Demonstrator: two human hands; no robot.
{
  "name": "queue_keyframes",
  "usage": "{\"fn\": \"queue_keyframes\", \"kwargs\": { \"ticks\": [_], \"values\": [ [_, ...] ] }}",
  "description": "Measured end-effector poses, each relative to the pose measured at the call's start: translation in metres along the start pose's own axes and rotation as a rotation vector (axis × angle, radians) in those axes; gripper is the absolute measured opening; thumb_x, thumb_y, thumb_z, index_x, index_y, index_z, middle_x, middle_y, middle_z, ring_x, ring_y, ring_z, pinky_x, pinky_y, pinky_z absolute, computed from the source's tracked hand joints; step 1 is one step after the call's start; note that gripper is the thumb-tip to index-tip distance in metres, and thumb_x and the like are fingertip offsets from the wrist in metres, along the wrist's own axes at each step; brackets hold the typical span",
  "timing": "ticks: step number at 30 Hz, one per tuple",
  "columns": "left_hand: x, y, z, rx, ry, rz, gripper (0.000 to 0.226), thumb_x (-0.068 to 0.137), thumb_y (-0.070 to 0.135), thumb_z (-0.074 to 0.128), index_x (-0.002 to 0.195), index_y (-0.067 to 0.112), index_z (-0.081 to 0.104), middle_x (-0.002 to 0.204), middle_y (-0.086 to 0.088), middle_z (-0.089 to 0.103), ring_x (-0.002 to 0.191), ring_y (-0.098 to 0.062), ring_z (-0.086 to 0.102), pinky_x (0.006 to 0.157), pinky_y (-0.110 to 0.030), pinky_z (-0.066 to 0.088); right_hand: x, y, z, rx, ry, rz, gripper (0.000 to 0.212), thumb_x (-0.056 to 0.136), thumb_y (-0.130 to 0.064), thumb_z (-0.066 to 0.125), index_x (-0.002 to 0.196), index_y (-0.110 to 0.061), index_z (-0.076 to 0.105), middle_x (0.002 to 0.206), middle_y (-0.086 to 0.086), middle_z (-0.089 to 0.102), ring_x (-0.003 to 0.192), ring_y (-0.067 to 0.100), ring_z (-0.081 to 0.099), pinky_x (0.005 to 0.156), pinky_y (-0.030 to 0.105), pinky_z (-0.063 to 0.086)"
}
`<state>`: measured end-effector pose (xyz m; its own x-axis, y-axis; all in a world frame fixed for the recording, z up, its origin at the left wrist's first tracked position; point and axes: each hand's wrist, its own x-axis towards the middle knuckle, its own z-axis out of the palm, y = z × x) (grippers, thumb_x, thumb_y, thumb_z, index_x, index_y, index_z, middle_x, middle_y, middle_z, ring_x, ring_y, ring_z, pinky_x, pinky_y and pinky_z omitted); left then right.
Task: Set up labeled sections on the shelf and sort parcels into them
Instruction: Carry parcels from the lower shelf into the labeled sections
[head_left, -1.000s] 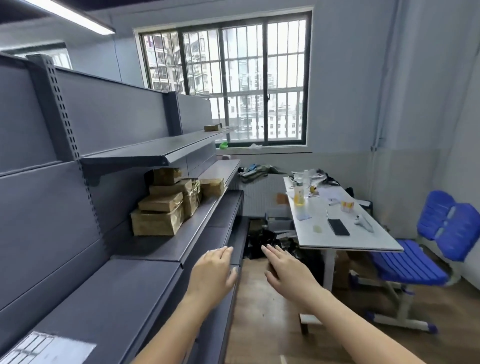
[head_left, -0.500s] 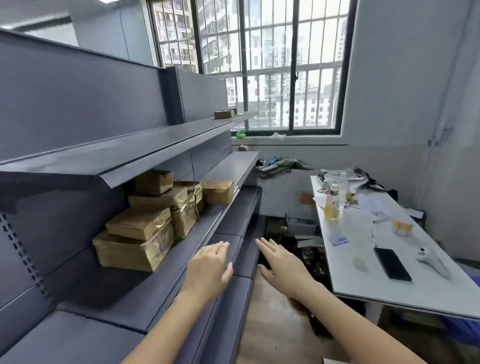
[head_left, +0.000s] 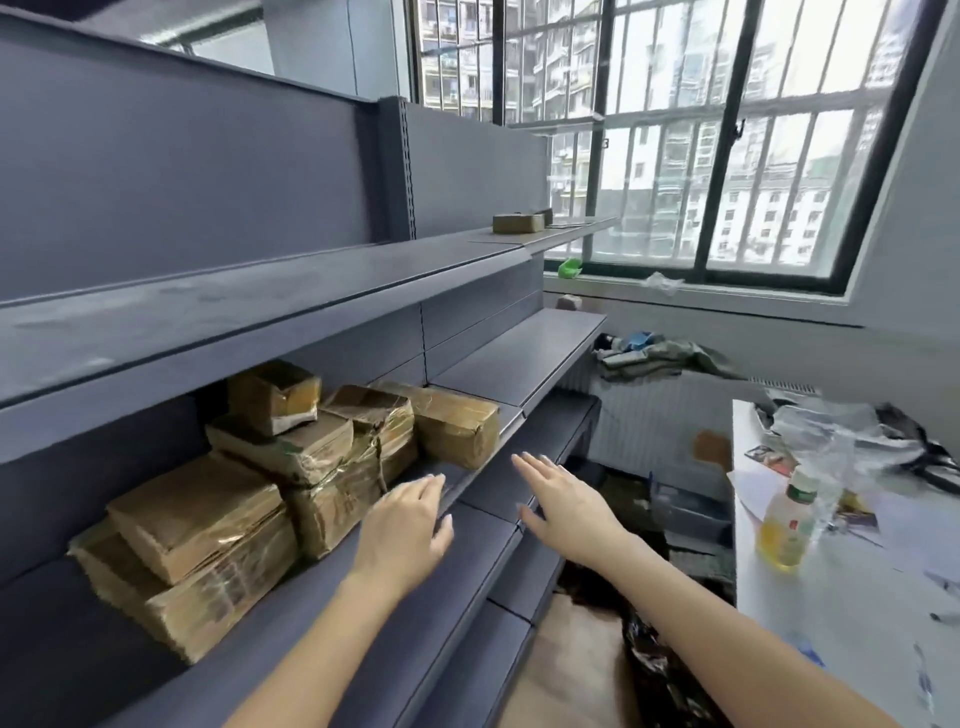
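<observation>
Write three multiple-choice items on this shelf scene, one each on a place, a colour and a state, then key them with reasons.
1. Where do the brown parcels lie? A) on the floor B) on the middle shelf C) on a chair
2. What colour is the small object on the windowsill? A) red B) green C) yellow
3. How are the left hand and right hand? A) open, holding nothing B) gripping one parcel C) clenched fists
Key: 1 B: stacked beneath the upper shelf; 2 B: it shows bright green; 3 A: straight fingers, nothing held.
</observation>
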<state>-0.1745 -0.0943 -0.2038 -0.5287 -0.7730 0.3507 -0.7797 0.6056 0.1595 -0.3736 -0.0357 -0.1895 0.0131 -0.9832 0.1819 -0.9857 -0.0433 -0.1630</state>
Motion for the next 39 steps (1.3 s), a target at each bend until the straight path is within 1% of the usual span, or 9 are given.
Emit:
{"fn": "queue_keyframes", "kwargs": {
  "ticks": [4,11,18,25,30,33,35,37,39],
  "values": [
    [0.039,-0.016,0.020,0.040,-0.023,-0.079,0.054,0.096,0.034,0.044,0.145,0.016,0.034,0.147,0.002,0.040,0.135,-0.013,0.037,0.108,-0.026,0.032,0.057,0.028,0.019,0.026,-0.033,-0.058,0.062,0.099,-0.032,0.040,0.151,-0.019,0.009,0.158,0.002,0.015,0.146,0.021,0.012,0.118,0.030,0.014],
    [0.116,-0.052,0.058,0.086,-0.027,-0.161,0.054,0.097,0.036,0.039,0.147,0.018,0.028,0.150,0.005,0.035,0.137,-0.010,0.033,0.108,-0.023,0.029,0.156,0.068,0.046,0.019,-0.033,-0.146,0.062,0.097,-0.029,0.041,0.151,-0.018,0.013,0.157,0.001,0.019,0.145,0.019,0.014,0.115,0.027,0.015],
    [0.189,-0.082,0.099,-0.019,-0.096,-0.224,0.055,0.098,0.032,0.040,0.148,0.015,0.025,0.152,0.002,0.032,0.139,-0.012,0.028,0.112,-0.023,0.023,0.251,0.100,0.061,0.001,-0.119,-0.168,0.065,0.097,-0.027,0.042,0.151,-0.019,0.007,0.159,0.002,0.010,0.146,0.021,0.009,0.119,0.031,0.012],
    [0.233,-0.099,0.133,-0.078,-0.177,-0.325,0.055,0.097,0.032,0.041,0.148,0.017,0.025,0.151,0.000,0.033,0.138,-0.014,0.031,0.112,-0.027,0.028,0.318,0.119,0.079,0.012,-0.199,-0.218,0.063,0.099,-0.035,0.038,0.151,-0.019,0.008,0.159,0.003,0.010,0.146,0.021,0.009,0.119,0.033,0.014],
    [0.247,-0.100,0.148,-0.030,-0.195,-0.448,0.055,0.097,0.038,0.040,0.148,0.022,0.024,0.147,0.000,0.038,0.131,-0.015,0.040,0.104,-0.026,0.035,0.362,0.124,0.103,-0.006,-0.259,-0.314,0.063,0.097,-0.041,0.036,0.151,-0.022,0.012,0.158,0.004,0.016,0.145,0.023,0.017,0.118,0.036,0.019],
    [0.258,-0.096,0.151,-0.008,-0.261,-0.566,0.060,0.097,0.050,0.035,0.149,0.027,0.016,0.138,-0.009,0.046,0.123,-0.024,0.048,0.098,-0.031,0.039,0.387,0.129,0.114,0.002,-0.342,-0.364,0.064,0.097,-0.048,0.035,0.151,-0.027,0.009,0.159,0.002,0.012,0.144,0.024,0.018,0.116,0.036,0.023],
    [0.268,-0.092,0.153,-0.002,-0.306,-0.651,0.064,0.095,0.056,0.033,0.150,0.028,0.013,0.135,-0.014,0.049,0.125,-0.028,0.046,0.100,-0.032,0.037,0.401,0.136,0.120,0.015,-0.415,-0.377,0.067,0.095,-0.055,0.034,0.151,-0.032,0.007,0.159,0.000,0.011,0.142,0.024,0.026,0.110,0.034,0.032],
    [0.279,-0.088,0.152,-0.016,-0.335,-0.735,0.068,0.094,0.059,0.033,0.151,0.028,0.011,0.137,-0.015,0.046,0.128,-0.029,0.042,0.104,-0.032,0.033,0.414,0.142,0.122,0.056,-0.476,-0.394,0.071,0.090,-0.064,0.034,0.149,-0.038,0.005,0.157,-0.002,0.018,0.136,0.022,0.036,0.104,0.033,0.039],
    [0.289,-0.084,0.152,-0.053,-0.355,-0.805,0.070,0.093,0.061,0.032,0.151,0.029,0.009,0.140,-0.015,0.042,0.129,-0.029,0.041,0.104,-0.032,0.032,0.423,0.147,0.124,0.116,-0.529,-0.413,0.074,0.087,-0.069,0.035,0.149,-0.041,0.003,0.152,-0.002,0.032,0.132,0.022,0.042,0.102,0.032,0.039]
  ]
}}
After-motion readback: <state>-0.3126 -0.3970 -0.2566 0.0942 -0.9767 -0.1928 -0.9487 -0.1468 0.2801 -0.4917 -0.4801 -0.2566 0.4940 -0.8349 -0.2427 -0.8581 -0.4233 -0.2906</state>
